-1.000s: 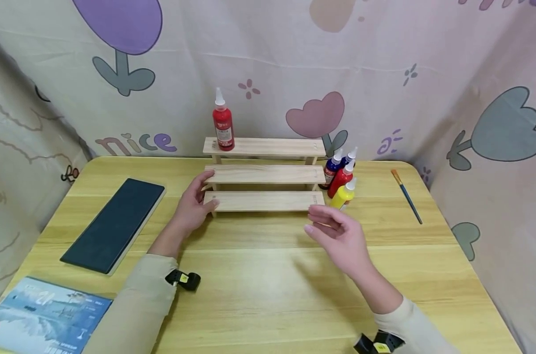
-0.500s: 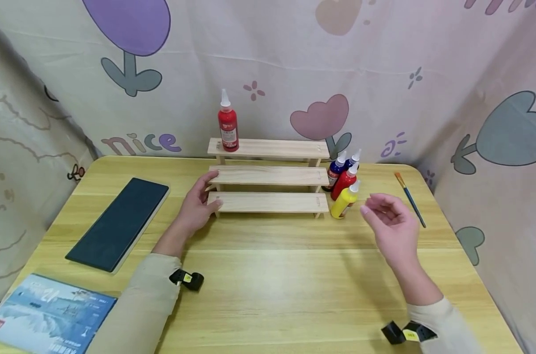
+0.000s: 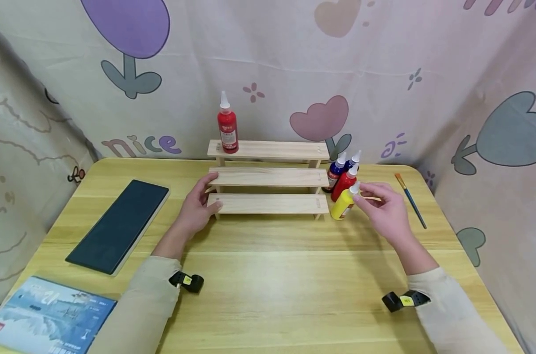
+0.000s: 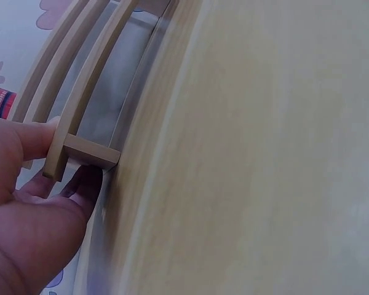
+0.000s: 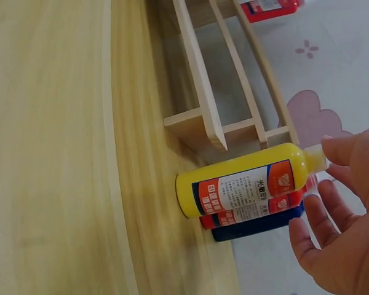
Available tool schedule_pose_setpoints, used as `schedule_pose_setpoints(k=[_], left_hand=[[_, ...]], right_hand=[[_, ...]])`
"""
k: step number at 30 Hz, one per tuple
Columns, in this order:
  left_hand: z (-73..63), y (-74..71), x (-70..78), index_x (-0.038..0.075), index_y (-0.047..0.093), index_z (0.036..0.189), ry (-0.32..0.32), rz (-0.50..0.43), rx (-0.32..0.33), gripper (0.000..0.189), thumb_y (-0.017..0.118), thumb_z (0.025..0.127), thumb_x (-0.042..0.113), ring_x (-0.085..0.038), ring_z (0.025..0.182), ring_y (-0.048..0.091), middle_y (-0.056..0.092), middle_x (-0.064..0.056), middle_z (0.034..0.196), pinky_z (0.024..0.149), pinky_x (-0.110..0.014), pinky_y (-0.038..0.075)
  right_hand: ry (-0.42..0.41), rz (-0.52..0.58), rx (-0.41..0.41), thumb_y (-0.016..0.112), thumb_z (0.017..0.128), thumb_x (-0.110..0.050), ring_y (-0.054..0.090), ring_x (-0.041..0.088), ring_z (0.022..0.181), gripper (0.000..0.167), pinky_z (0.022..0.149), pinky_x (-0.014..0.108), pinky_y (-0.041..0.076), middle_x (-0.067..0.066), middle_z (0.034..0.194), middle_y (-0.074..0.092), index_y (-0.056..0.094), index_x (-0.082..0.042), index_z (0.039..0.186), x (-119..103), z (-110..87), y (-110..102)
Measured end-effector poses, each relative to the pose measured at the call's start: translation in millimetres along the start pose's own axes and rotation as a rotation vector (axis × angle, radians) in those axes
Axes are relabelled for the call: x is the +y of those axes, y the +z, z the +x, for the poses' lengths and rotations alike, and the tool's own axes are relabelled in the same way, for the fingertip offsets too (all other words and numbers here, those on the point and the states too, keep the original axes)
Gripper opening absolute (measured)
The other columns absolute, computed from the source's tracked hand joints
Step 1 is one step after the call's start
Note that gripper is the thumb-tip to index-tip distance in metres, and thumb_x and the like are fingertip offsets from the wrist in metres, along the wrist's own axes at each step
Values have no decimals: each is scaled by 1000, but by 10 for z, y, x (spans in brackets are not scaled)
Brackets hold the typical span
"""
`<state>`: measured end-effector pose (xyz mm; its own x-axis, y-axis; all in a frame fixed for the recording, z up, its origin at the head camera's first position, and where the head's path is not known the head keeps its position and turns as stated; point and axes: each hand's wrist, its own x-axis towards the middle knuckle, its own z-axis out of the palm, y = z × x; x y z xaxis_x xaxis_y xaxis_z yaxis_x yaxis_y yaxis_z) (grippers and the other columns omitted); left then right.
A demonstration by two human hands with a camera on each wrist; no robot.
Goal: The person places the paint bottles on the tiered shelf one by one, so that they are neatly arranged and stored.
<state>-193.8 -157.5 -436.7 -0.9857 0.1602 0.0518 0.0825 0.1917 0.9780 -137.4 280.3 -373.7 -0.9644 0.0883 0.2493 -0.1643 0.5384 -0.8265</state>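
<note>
A three-tier wooden display rack (image 3: 268,177) stands at the back of the table. My left hand (image 3: 197,205) grips its left end, thumb on the lowest step; in the left wrist view the fingers (image 4: 86,187) reach under that step. Right of the rack a yellow squeeze bottle (image 3: 342,204) stands upright on the table. My right hand (image 3: 386,210) pinches its white cap (image 5: 315,158) between thumb and index finger, the other fingers loosely bent. Behind it are a red bottle (image 3: 342,186) and two blue bottles (image 3: 333,173). Another red bottle (image 3: 227,132) stands on the top step's left end.
A dark notebook (image 3: 117,226) lies on the left of the table, and a blue printed booklet (image 3: 51,314) is at the near left corner. A paintbrush (image 3: 410,200) lies at the right. A patterned curtain (image 3: 268,59) hangs directly behind the table.
My right hand has moved from the rack's right front corner out to the right, then in to the yellow bottle's cap. My left hand has stayed on the rack.
</note>
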Motion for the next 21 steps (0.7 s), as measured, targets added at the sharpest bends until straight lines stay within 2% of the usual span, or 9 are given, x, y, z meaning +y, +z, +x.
schedule_pose_setpoints(k=[7, 13, 21], left_hand=[[3, -9, -13, 24, 39, 154, 0, 7, 7, 74, 61, 93, -12, -29, 139, 35, 33, -6, 158, 115, -45, 25], [0, -15, -10, 25, 38, 154, -6, 14, 8, 75, 61, 93, -11, -29, 141, 34, 32, -5, 159, 116, -45, 24], [-8, -12, 15, 25, 38, 154, -17, 5, 9, 75, 62, 93, -11, -27, 142, 31, 31, -2, 159, 117, -44, 22]], right_hand=[[26, -20, -20, 73, 94, -18, 58, 30, 112, 31, 86, 19, 51, 11, 118, 62, 68, 0, 119, 0, 39, 44], [52, -5, -2, 77, 90, -20, 59, 24, 107, 33, 84, 19, 52, 11, 111, 62, 65, 1, 112, 3, 47, 105], [82, 10, 8, 79, 89, -22, 63, 21, 102, 36, 80, 16, 52, 13, 114, 66, 70, 3, 113, 93, 28, 185]])
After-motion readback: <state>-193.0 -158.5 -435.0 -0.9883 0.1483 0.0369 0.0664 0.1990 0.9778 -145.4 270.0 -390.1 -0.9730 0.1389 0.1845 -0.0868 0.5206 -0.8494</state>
